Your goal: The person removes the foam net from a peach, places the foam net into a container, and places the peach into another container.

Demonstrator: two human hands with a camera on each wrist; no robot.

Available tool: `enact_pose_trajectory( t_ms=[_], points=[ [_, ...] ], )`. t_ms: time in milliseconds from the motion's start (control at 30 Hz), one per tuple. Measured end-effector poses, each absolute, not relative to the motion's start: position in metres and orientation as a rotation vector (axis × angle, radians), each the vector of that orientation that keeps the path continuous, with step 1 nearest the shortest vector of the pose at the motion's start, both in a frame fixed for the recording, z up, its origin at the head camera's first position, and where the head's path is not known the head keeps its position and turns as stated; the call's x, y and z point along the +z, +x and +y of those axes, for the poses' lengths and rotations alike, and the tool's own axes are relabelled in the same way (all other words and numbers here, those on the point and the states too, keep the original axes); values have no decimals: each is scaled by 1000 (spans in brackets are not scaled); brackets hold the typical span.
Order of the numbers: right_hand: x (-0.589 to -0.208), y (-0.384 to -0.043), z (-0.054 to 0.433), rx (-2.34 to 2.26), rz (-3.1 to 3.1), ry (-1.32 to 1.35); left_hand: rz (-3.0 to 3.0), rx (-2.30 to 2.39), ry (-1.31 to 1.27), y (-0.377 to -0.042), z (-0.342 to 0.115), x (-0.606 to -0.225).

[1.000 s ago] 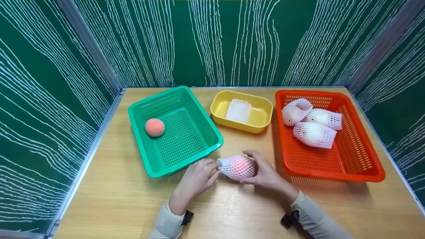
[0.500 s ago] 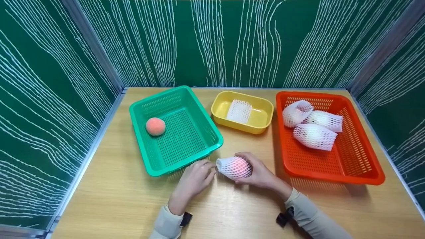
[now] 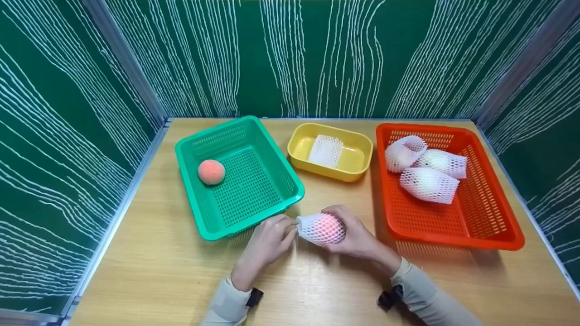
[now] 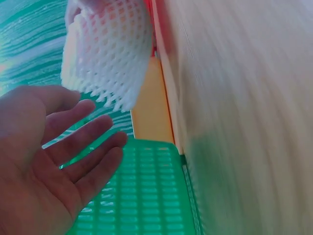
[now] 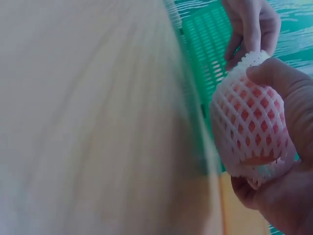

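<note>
A pink peach (image 3: 333, 228) sits inside a white foam net sleeve (image 3: 310, 226), low over the table between both hands. My right hand (image 3: 355, 237) grips the wrapped peach from the right, its thumb across the net in the right wrist view. The sleeve's loose end points left, its scalloped edge (image 4: 115, 100) spread in the left wrist view. There my left hand (image 4: 63, 156) has loosely bent, parted fingers, thumb tip right at that edge. Another peach (image 3: 211, 172), bare, lies in the green basket (image 3: 247, 226).
A yellow tub (image 3: 355, 156) at the back middle holds flat foam nets (image 3: 326, 151). To the right stands a red basket (image 3: 435, 231) with several pale net-wrapped fruits (image 3: 428, 184). Green panels (image 3: 312, 59) with white streaks enclose the table (image 3: 149, 253).
My right hand has shifted slightly left and closed more firmly around the wrapped peach. The left fingertips came slightly away from the sleeve's end and are back at it now.
</note>
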State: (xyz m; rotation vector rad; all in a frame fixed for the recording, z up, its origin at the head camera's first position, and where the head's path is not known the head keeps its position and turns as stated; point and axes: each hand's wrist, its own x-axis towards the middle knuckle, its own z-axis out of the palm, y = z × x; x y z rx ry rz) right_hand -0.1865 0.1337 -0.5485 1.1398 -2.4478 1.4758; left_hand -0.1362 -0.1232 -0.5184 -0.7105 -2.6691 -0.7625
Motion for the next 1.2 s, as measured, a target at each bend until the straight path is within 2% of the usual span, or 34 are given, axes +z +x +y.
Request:
enact_pose_trajectory(
  t_ms=[433, 767, 1000, 1200],
  points=[
    [-495, -165, 146, 1299, -2329, 1079, -2382, -1074, -731, -141, -103, -499],
    [-482, -161, 154, 1221, -2352, 1081, -2225, -1379, -854, -151, -88, -479],
    [-475, -160, 154, 1175, -2352, 1064, -2263, -1708, -810, -139, -83, -441],
    [-472, -159, 149, 1204, -2300, 1069, -2302, -1966, -707, -151, -83, -459]
  ],
)
